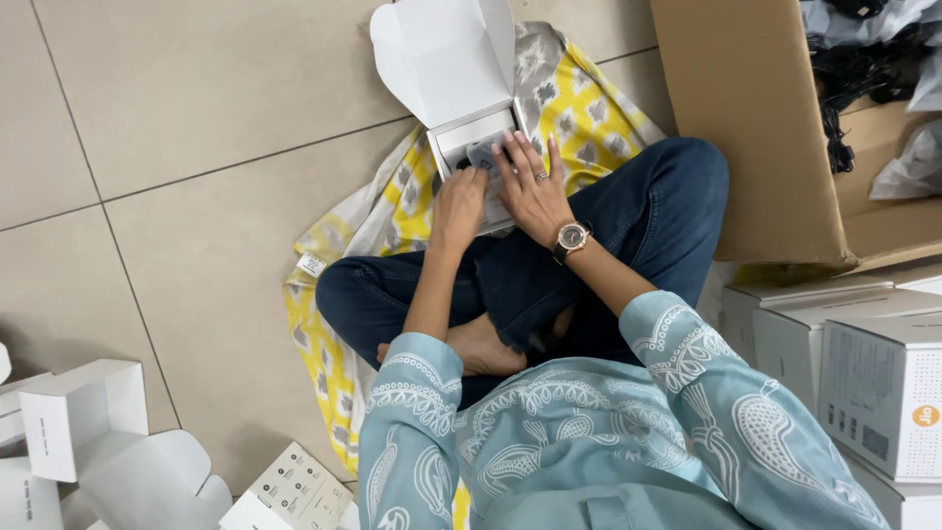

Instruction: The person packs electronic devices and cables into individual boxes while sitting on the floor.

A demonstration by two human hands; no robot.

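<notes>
Head view: a person sits cross-legged on a yellow and grey patterned cloth (392, 211) spread over the beige tiled floor (196, 118). At the cloth's far edge, against the knees, lies a small white cardboard box with its lid flap raised (446, 69). The left hand (458, 204) curls its fingers over the box's near rim, and the right hand (530, 186), wearing a ring and a wristwatch, presses spread fingers flat on a grey wrapped item (484, 157) lying in the box's tray. The step looks like seating the item in the box; the next move likely calls for pushing it level before the flap folds down. A large brown carton (756, 137) stands at the cloth's right edge; more white boxes (844, 344) sit beside it.
</notes>
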